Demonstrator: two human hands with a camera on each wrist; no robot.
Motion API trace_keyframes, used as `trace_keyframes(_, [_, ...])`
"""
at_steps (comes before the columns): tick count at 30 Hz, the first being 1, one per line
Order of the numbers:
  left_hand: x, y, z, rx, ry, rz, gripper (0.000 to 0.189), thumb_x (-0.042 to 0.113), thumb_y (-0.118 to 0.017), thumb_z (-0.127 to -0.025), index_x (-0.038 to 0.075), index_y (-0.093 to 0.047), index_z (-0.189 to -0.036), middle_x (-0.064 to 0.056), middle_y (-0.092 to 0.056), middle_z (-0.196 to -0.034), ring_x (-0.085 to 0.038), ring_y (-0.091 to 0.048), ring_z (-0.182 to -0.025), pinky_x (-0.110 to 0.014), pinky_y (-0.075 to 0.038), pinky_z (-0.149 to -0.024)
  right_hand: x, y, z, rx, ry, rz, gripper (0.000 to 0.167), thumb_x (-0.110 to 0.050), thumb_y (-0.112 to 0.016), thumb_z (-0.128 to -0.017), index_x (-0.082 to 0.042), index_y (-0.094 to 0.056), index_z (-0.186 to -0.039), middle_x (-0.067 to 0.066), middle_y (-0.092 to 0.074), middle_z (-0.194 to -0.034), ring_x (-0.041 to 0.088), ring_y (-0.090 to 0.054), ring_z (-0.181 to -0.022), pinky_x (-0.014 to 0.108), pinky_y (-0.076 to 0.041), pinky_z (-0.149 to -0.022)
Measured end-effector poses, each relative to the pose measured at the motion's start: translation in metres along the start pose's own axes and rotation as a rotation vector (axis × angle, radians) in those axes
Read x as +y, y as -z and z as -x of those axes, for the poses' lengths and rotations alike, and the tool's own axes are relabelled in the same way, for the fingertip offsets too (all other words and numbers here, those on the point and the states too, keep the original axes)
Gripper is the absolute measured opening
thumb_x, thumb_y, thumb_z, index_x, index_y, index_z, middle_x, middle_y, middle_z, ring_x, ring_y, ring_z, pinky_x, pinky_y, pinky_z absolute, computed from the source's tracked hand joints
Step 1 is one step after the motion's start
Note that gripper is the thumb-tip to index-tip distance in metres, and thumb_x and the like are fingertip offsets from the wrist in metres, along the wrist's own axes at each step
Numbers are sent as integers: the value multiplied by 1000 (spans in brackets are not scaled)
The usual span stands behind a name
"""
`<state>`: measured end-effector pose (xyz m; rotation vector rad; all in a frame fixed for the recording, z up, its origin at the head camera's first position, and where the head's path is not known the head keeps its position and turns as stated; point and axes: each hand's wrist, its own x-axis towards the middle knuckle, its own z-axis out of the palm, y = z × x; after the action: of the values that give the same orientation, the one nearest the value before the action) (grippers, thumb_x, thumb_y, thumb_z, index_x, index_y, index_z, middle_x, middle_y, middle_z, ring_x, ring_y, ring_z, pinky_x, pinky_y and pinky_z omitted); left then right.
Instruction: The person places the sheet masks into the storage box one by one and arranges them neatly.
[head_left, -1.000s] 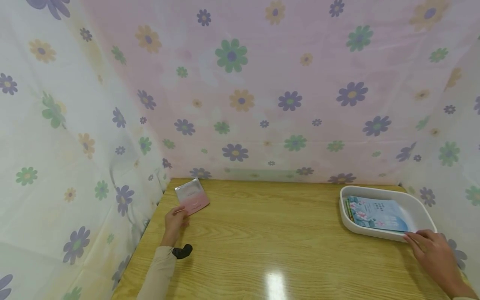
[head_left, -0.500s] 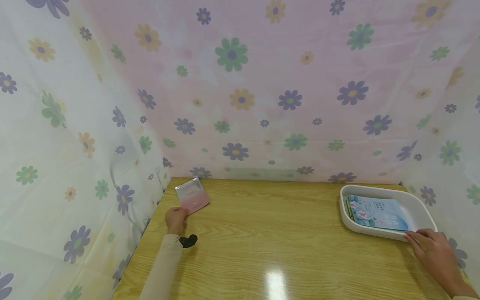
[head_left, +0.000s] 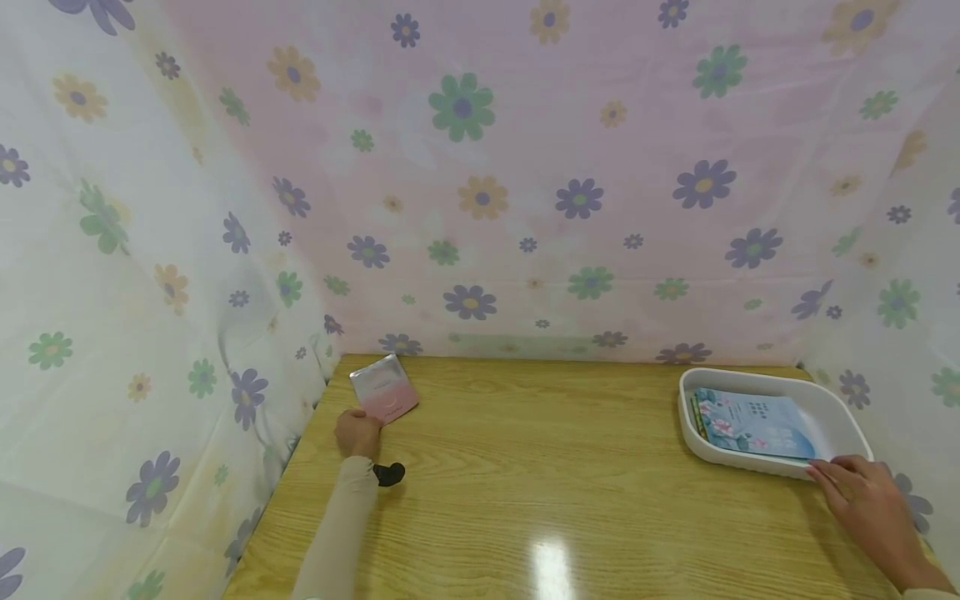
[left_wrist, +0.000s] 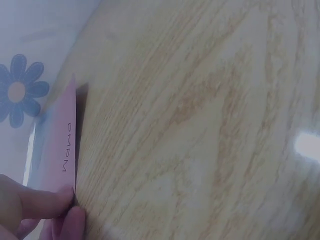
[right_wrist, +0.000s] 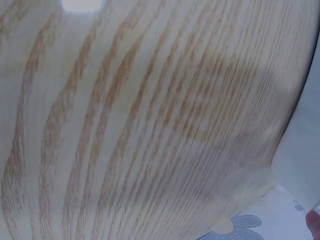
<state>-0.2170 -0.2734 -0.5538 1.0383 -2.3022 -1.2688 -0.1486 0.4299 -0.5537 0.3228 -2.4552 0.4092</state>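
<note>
At the table's far left lies a flat silver-and-pink face mask packet (head_left: 384,387), lettered PMPM in the left wrist view. My left hand (head_left: 358,432) pinches its near corner, the thumb (left_wrist: 47,202) on top and other fingertips below. In that view the packet's near side (left_wrist: 62,145) stands slightly off the wood and casts a shadow. On the right, my right hand (head_left: 873,508) grips the near right rim of a white tray (head_left: 843,421). Blue flower-printed packets (head_left: 753,425) lie in it, with a greenish edge showing beneath. Only a fingertip (right_wrist: 314,225) and the tray's wall appear in the right wrist view.
The wood-grain table (head_left: 540,450) stretches between both hands. Floral curtains (head_left: 517,167) rise along its back and sides. A black wrist-worn piece (head_left: 390,475) juts out from the left sleeve.
The left hand has turned and its forearm swung to the right, with the fingers now at the packet's near corner. The packet, tray and right hand have barely moved.
</note>
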Motion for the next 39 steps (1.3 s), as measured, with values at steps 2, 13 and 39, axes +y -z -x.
trace_keyframes(2, [-2,-3,-2,29,34,60,26,-2,-66,-74,-11,-64,-98,-28,-63,-99,-37,-59,-88,-44,-50,-75,0,0,-1,-2,0,5,12,-3,-79,-71,4,-71,-77,20,-57,-77,39,-47,-66,49,-35,-57])
trace_keyframes(13, [-5,-5,-6,16,198,246,22,-2,-54,-81,-11,-67,-96,-21,-62,-96,-24,-53,-76,-35,-48,-67,-2,1,-1,3,20,5,12,-6,-78,-72,2,-71,-76,19,-57,-76,39,-47,-66,50,-35,-56])
trace_keyframes(39, [-2,-10,-8,-99,250,636,42,-14,-58,-80,-9,-58,-121,-23,-52,-127,-24,-61,-97,-30,-55,-79,-2,0,0,-41,-39,16,14,-1,-79,-70,5,-71,-80,20,-57,-78,38,-46,-69,50,-35,-58])
